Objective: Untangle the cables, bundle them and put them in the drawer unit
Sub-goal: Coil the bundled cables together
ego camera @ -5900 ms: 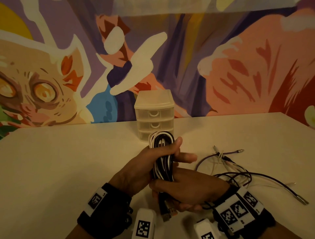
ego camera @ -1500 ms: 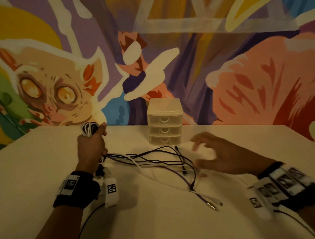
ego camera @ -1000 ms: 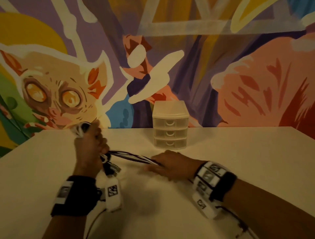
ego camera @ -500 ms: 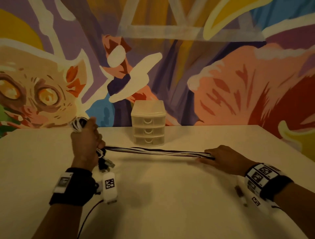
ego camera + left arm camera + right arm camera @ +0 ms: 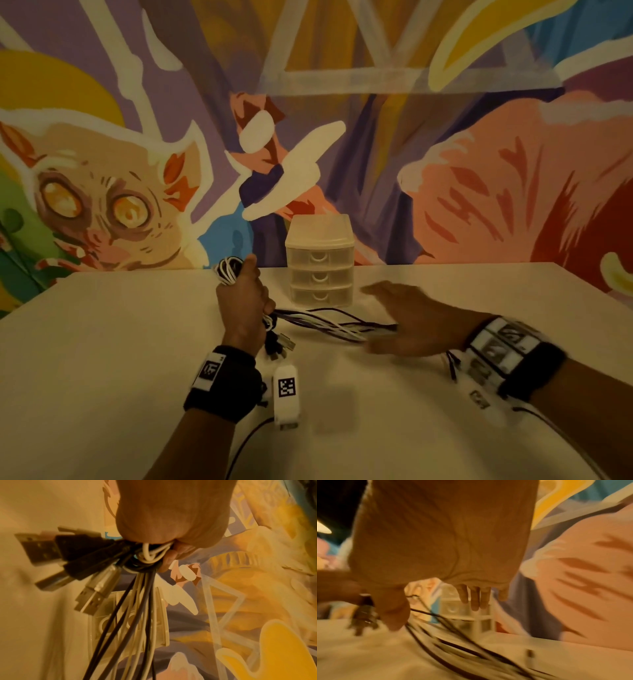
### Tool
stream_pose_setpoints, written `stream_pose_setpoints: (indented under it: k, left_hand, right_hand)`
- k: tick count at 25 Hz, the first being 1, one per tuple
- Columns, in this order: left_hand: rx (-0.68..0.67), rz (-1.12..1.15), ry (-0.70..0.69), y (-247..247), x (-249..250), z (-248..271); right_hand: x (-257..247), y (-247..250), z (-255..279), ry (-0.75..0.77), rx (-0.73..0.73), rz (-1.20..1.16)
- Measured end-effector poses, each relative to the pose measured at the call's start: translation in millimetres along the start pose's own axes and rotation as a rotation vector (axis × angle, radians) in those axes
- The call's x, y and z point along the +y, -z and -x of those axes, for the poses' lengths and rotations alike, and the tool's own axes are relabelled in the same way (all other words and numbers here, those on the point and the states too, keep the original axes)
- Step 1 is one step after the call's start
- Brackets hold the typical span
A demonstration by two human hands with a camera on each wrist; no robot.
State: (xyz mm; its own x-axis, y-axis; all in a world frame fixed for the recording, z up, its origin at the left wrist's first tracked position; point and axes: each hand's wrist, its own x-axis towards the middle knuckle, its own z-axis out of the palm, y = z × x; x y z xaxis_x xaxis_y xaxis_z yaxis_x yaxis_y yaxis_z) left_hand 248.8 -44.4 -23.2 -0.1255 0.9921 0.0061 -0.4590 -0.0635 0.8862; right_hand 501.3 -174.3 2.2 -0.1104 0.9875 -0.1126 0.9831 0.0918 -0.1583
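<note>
My left hand point(image 5: 244, 301) grips a folded bundle of black and white cables point(image 5: 228, 270) upright above the table. The loops stick out of the top of the fist. Several USB plugs point(image 5: 56, 555) hang below it. The loose cable strands point(image 5: 329, 323) trail rightward over the table to my right hand point(image 5: 397, 322). That hand is spread over the strands, blurred, with straight fingers point(image 5: 475, 599) and nothing pinched. The small translucent three-drawer unit point(image 5: 320, 265) stands behind the cables against the wall, all drawers closed.
The beige table point(image 5: 102, 359) runs to a painted mural wall point(image 5: 479, 154) at the back. The cable tails point(image 5: 452, 363) lie under my right wrist. A white tagged camera block point(image 5: 287, 394) hangs below my left wrist.
My right hand has let go of the stretched strands and come back left towards the middle, fingers spread. The strands have gone slack on the table. The left hand keeps its grip.
</note>
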Motion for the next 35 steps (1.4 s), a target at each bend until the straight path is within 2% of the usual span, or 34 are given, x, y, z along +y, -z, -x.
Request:
stream_pose_setpoints:
  k: [2,5,7,11,16,19,21,24,26,28,31,33,35]
  left_hand:
    - [-0.017,-0.007,0.022,-1.0,-1.9,4.8]
    - [-0.018,-0.020,0.046,0.1,-0.6,7.9]
    - [-0.029,0.017,0.084,3.6,2.6,6.3]
    - [-0.081,0.063,0.162,-0.8,0.3,12.7]
    - [-0.096,0.081,0.166,-7.9,2.9,17.6]
    - [-0.047,0.105,0.120,-10.9,5.2,16.0]
    - [-0.026,0.085,0.088,-16.0,2.8,17.2]
    - [-0.002,0.060,0.063,-20.5,2.6,18.0]
    - [0.011,0.052,0.042,-21.0,9.2,13.4]
    - [0.034,0.017,0.028,-21.7,10.3,6.7]
    - [0.034,-0.223,-0.086,-25.2,-1.3,12.4]
    - [-0.056,-0.439,-0.198,-25.1,-11.3,26.8]
    - [-0.130,-0.578,-0.295,-22.5,-13.2,36.0]
  right_hand:
    - [-53.2,-4.2,-27.2,0.132,0.054,-0.154]
    - [-95.8,-21.6,-58.0,0.219,0.020,-0.231]
    - [-102.6,-35.2,-59.3,0.239,0.021,-0.203]
    - [-100.7,-41.3,-46.3,0.231,0.148,-0.089]
    - [-93.3,-37.0,-27.3,0.174,0.129,-0.148]
    - [-101.8,-39.8,-16.0,0.105,0.181,0.082]
    - [-106.0,-40.6,-14.0,0.123,0.203,0.230]
    - [-105.3,-40.0,-15.6,0.121,0.226,0.275]
    - [-106.1,-43.7,-12.8,0.115,0.396,0.313]
    - [-107.5,-51.3,-12.6,0.105,0.429,0.361]
    - [-115.2,-50.5,-10.7,0.218,0.429,0.488]
    - [-114.5,-40.7,-2.0,0.324,0.452,0.636]
    - [-106.4,-27.5,2.0,0.372,0.461,0.669]
